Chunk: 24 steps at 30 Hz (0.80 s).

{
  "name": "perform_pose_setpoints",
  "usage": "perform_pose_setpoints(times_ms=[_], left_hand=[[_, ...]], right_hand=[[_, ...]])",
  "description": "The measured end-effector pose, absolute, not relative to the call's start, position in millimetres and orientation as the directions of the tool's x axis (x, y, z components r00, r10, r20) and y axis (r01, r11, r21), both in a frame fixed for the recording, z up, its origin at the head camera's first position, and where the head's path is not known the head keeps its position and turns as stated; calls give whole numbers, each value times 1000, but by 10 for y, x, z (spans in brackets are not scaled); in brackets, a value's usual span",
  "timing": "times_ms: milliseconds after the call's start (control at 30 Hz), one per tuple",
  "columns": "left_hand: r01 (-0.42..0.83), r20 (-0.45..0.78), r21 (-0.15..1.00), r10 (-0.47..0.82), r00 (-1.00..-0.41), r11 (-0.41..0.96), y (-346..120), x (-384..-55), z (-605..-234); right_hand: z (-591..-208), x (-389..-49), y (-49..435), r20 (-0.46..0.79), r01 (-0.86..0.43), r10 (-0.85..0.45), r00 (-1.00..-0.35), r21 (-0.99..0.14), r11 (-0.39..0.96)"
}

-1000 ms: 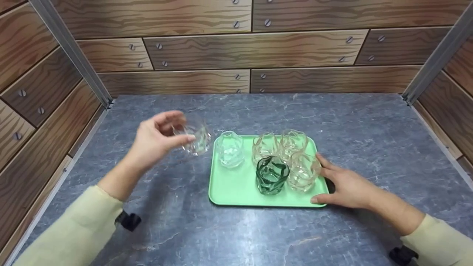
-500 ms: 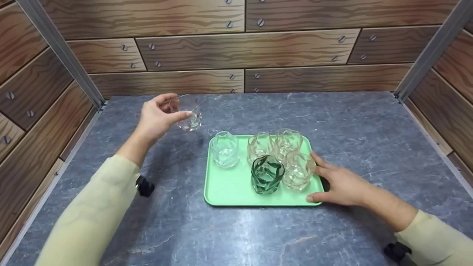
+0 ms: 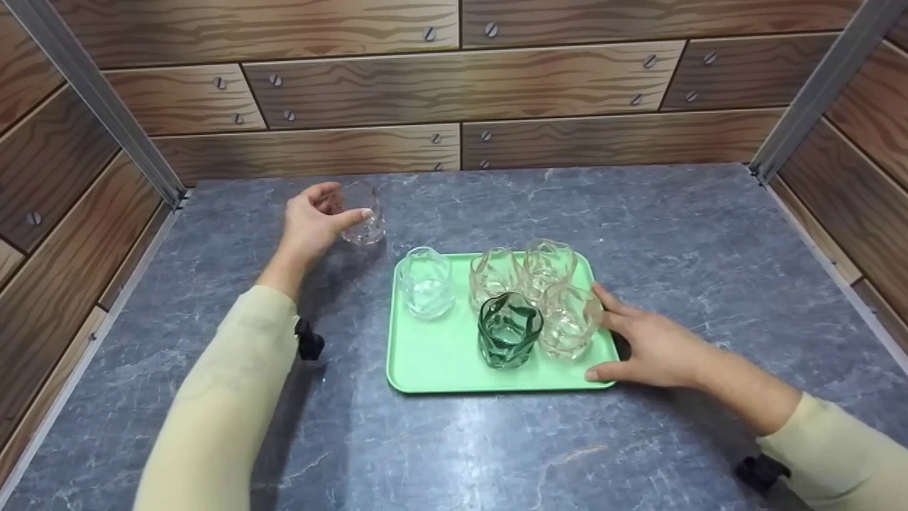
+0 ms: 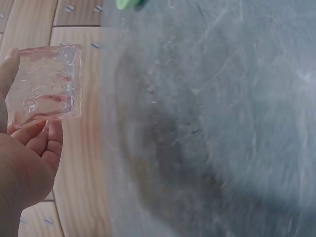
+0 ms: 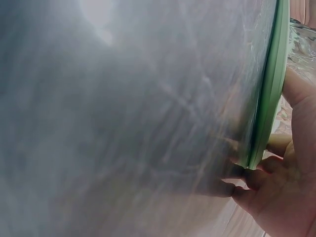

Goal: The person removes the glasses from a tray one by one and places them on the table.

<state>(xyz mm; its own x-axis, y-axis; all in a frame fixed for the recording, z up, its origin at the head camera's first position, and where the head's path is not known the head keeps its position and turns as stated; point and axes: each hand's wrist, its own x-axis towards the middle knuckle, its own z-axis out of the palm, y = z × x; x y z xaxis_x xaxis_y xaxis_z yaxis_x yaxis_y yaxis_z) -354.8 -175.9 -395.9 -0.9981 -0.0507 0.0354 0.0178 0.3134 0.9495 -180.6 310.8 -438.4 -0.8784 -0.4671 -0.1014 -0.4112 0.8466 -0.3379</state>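
Holding the pink-tinted glass [image 3: 365, 220], the left hand [image 3: 308, 221] is positioned above the tabletop [image 3: 461, 454], beyond the far left corner of the green tray [image 3: 433, 369]. Thumb and fingers are spread to the width of the glass and grip it from opposite sides. The glass is upright and apart from the tray; the left wrist view shows its base raised off the table.

The right hand [image 3: 656, 349] holds the tray at its near right corner. The thumb lies on the rim; the fingers are bent against the right edge, with a wide gap between thumb and forefinger.

Five upright glasses stand on the tray. A clear glass [image 3: 427, 287] occupies the far left corner, apart from the rest. The dark green glass [image 3: 509, 337] stands right of centre, close to three pale-tinted glasses: one behind it [image 3: 491, 273], one farther back [image 3: 546, 262] and one to its right [image 3: 569, 323], nearest the right hand.

Wood-patterned walls [image 3: 340, 85] enclose the table.
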Motion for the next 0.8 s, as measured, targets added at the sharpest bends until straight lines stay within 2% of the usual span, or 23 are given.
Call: perform_pose_setpoints(times_ms=[400,800], left_hand=[[-31,-5,955,-88,-996,296,-1695,-3698,-4243],[-45,-18,961,-98,-995,273,-1677,-3705,-4288]], right_hand=[[-4385,-1797,3117,-114,-395,-454,-884,-337,855],[-4381,-1801,3115,-102,-409,-465,-879,-341,847]])
